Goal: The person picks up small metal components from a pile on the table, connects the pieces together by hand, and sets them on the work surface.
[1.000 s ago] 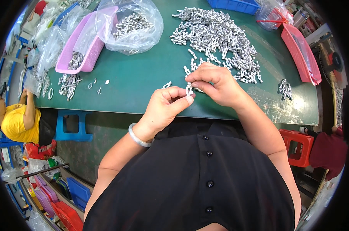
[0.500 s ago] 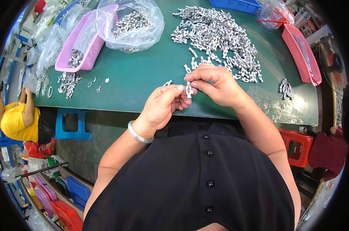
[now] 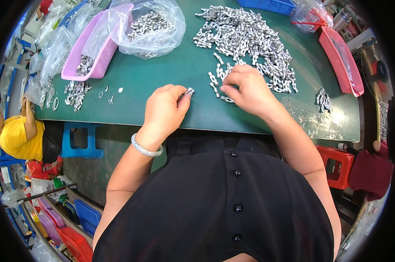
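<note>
My left hand (image 3: 164, 109), with a pale bangle (image 3: 146, 147) on its wrist, is low over the table near its front edge. Its thumb and forefinger close on a small silver metal link piece (image 3: 190, 91), mostly covered by the fingers. My right hand (image 3: 249, 89) hovers at the near edge of the big heap of looped silver metal links (image 3: 245, 37). Its thumb and curled forefinger stand a little apart, and no piece shows between them; the other fingertips are hidden. Several loose links (image 3: 213, 78) lie just left of that hand.
On the green table (image 3: 140, 94) are a pink basket (image 3: 102, 70), a clear bag of metal parts (image 3: 156, 43), a red basket (image 3: 343, 65), a blue tray (image 3: 267, 5) and a small link pile (image 3: 323, 101). A person in yellow (image 3: 23, 139) works at left. Stools (image 3: 82, 139) stand below.
My hands have drawn apart. The left went left and down over a piece on the table; the right let go of the upright link between them and shifted right toward the loose links.
</note>
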`<state>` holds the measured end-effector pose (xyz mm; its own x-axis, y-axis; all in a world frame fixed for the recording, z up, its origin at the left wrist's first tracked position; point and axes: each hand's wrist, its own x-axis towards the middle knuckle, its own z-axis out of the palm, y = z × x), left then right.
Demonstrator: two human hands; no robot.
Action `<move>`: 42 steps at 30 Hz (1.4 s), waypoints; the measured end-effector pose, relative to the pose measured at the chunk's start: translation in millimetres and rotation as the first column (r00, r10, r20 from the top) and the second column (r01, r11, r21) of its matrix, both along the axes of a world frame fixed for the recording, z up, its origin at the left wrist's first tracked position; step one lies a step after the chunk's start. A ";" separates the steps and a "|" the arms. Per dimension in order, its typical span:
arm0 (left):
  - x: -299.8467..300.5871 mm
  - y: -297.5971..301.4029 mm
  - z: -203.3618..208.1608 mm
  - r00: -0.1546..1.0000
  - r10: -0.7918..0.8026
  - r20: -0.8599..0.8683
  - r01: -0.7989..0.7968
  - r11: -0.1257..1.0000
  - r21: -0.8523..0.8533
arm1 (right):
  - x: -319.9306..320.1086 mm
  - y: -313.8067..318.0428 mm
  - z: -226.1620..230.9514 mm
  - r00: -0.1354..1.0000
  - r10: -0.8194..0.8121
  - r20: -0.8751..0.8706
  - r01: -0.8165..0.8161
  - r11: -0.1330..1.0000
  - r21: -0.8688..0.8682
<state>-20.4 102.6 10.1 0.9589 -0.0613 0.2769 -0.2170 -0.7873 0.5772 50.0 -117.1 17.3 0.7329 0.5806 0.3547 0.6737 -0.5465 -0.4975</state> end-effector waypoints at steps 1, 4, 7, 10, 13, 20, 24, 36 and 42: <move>0.0 -0.2 -1.8 1.000 0.001 0.000 -0.001 1.000 0.000 | -2.0 3.7 -0.9 1.000 0.026 0.014 -0.025 0.996 -0.084; 0.2 -3.5 -5.1 1.000 -0.003 -0.003 0.004 0.986 0.164 | -8.3 18.4 -6.3 0.998 -0.027 0.061 0.038 0.982 -0.184; 1.7 -8.0 -4.3 1.000 0.021 0.006 -0.022 0.990 0.142 | -8.1 22.8 -12.0 0.983 -0.046 0.178 0.081 0.977 -0.198; 6.5 -4.8 -8.0 1.000 -0.017 0.000 0.016 0.984 0.179 | -5.8 24.2 -11.5 0.992 -0.077 0.104 0.098 0.971 -0.217; 11.0 -4.7 -7.5 1.000 -0.014 -0.008 0.015 0.983 0.181 | -0.5 28.2 -10.8 0.986 -0.150 0.077 0.161 0.973 -0.165; 20.7 -1.3 -1.4 0.992 -0.046 -0.115 0.061 0.990 0.131 | 4.3 37.6 -9.4 0.969 -0.181 0.168 0.225 0.928 -0.298; 24.4 0.1 -3.6 0.979 -0.114 -0.169 0.128 0.989 0.071 | 6.6 37.7 -7.6 0.983 -0.109 0.147 0.156 0.920 -0.359; 11.1 1.5 -12.4 0.992 -0.125 -0.017 0.120 0.974 -0.191 | 1.0 32.7 -4.5 0.987 0.031 0.158 0.037 0.910 -0.412; 4.9 -6.1 -13.1 0.975 -0.146 0.166 0.209 0.860 -0.466 | -8.5 22.4 -6.5 0.993 0.116 0.006 -0.115 0.973 0.199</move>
